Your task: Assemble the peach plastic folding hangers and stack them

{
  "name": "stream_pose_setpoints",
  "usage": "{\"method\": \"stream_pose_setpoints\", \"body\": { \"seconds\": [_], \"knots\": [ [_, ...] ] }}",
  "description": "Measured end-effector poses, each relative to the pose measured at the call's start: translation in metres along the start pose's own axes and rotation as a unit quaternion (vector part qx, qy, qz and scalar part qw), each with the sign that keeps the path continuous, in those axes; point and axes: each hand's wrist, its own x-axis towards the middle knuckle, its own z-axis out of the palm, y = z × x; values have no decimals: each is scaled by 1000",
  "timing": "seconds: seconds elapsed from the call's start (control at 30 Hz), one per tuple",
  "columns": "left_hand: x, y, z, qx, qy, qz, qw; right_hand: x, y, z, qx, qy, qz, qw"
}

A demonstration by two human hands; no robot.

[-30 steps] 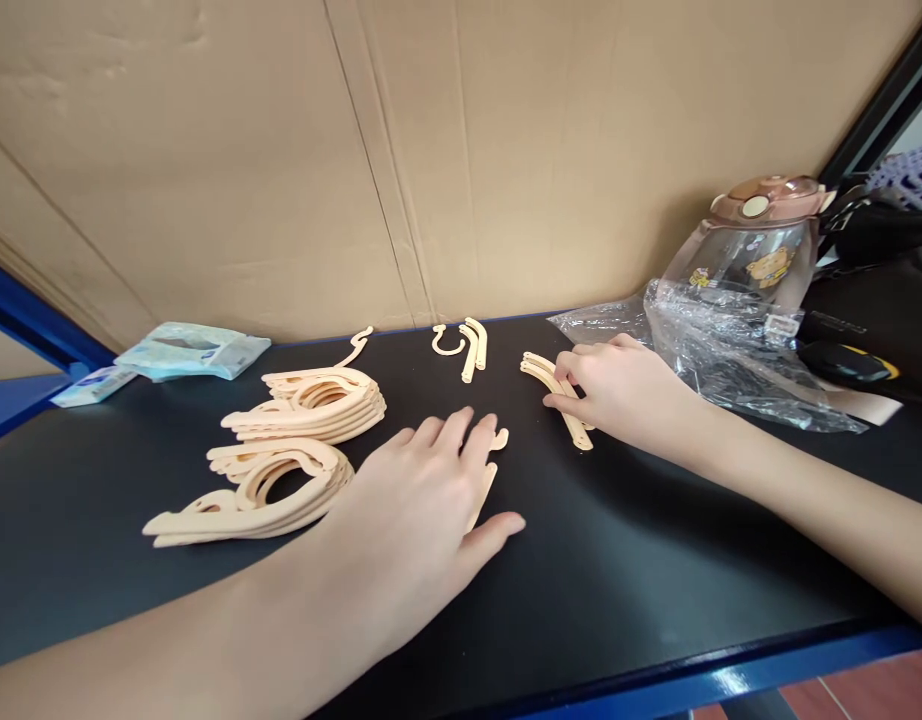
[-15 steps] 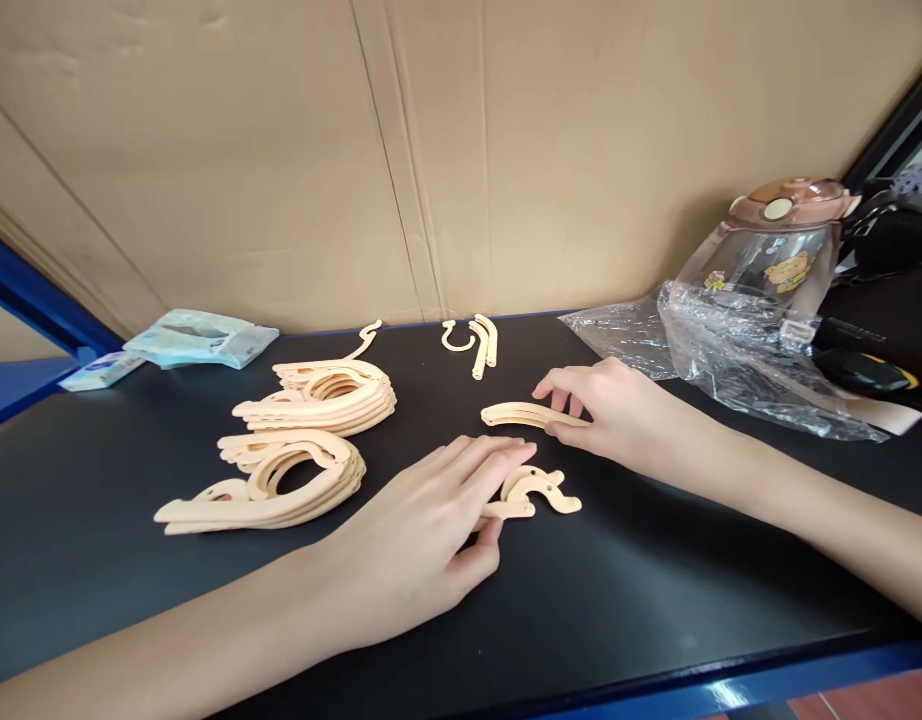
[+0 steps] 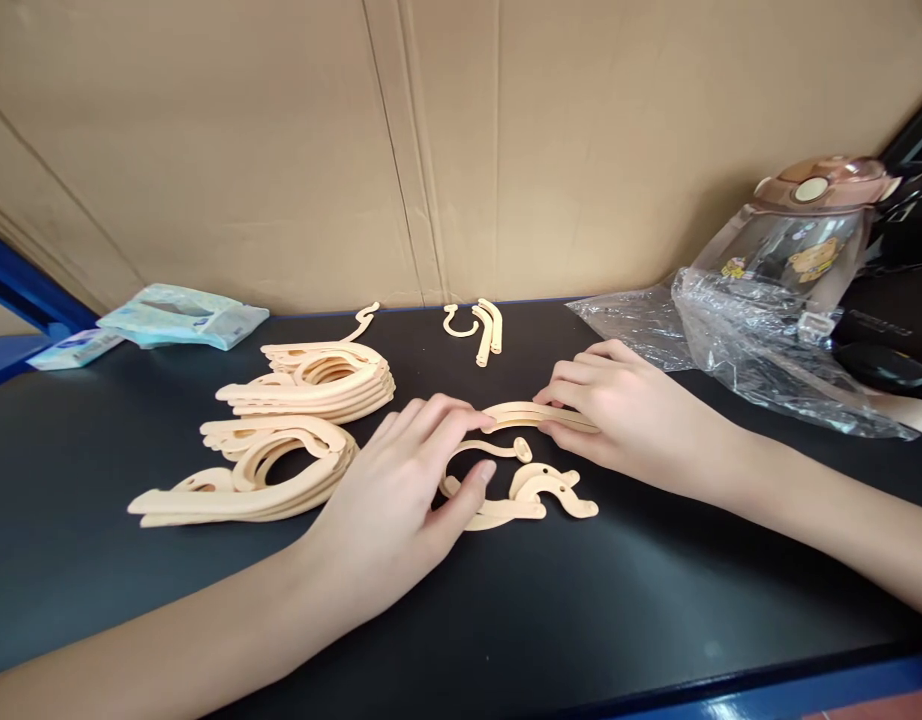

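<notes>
Both of my hands meet at the middle of a black tabletop. My right hand pinches a curved beige plastic arm piece at its right end. My left hand has its fingertips on the left end of that piece and its thumb by a small beige hook part. Below them lie loose curved beige parts. To the left sit two stacks of assembled beige hangers, the far stack and the near stack.
More small beige pieces lie near the cardboard back wall. A crumpled clear plastic bag and a clear water bottle with a brown lid stand at the right, beside a black bag. Tissue packets lie far left.
My right hand carried the curved arm piece from the right toward the middle. My left hand slid off the flat parts, uncovered them, and its fingers now touch the arm piece's left end.
</notes>
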Motion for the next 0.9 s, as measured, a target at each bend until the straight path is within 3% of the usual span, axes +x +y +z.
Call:
{"method": "stream_pose_setpoints", "body": {
  "seconds": [0.17, 0.53, 0.9],
  "knots": [
    [5, -3, -3, 21, -8, -9, 1000, -1, 1, 1, -23, 5, -21, 999],
    [5, -5, 1, 32, -12, 23, 999, 0, -9, -2, 31, -15, 12, 999],
    [5, -4, -1, -8, -26, 36, 999, 0, -11, -4, 65, -9, 86, 994]
  ]
}}
